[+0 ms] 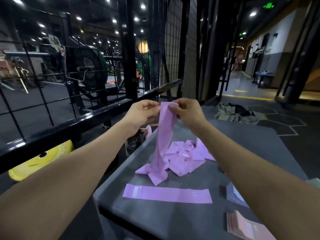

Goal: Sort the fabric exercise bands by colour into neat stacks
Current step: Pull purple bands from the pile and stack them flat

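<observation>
Hands: left hand [142,112] & right hand [187,112] each pinch top edge of lilac band [164,134].
Band: hangs over loose lilac pile [185,158], mid bench [233,141].
Next: we pull it flat w/o twist, lay it square on flat lilac band [167,194] nr front edge.

Soft matt lilac cloth band [165,135] hangs limp; the grey worktop [225,144] looks smooth and matt; the black metal railing [97,108] is glossy.

dim gym interior, small ceiling spotlights [113,20] glaring, soft shadows, wide-angle bending at edges, slight overall softness
</observation>
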The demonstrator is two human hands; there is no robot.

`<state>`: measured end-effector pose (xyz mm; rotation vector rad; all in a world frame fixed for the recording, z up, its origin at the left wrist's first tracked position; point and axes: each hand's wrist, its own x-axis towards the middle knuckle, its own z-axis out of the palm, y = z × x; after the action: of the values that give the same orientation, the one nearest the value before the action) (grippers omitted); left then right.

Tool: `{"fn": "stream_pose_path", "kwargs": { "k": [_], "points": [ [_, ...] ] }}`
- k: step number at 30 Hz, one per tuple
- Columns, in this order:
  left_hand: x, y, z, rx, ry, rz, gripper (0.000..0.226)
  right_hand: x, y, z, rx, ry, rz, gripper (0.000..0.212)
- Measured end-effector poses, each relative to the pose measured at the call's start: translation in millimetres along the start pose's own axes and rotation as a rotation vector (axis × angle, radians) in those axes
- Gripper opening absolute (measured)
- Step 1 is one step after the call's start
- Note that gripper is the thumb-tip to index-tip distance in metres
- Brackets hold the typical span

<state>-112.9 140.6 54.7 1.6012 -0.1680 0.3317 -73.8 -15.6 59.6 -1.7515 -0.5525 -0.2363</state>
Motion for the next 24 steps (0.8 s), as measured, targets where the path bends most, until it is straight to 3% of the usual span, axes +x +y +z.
{"fn": "stream_pose_path", "kwargs": {
  "k": [5,10,17,24],
  "points": [
    [0.8,13.8,3.1,0.03,0.0,0.039,0.01,8.0,-15.3,-4.5,-0.002,0.048,0.002,0.018],
    [-0.9,10.8,3.4,0.258,-0.009,0.062,0.011,8.9,-24.1,-2.0,-0.013,0.069,0.007,0.021],
    [-3.7,3.3,12.3,0.078,0.014,0.013,0.004,-0.3,-23.1,-6.2,0.027,0.043,0.058,0.029],
    [-5.2,2.9,16.5,0.096,0.024,0.021,0.006,-2.5,-22.5,-11.9,0.055,0.023,0.071,0.028]
  ]
}}
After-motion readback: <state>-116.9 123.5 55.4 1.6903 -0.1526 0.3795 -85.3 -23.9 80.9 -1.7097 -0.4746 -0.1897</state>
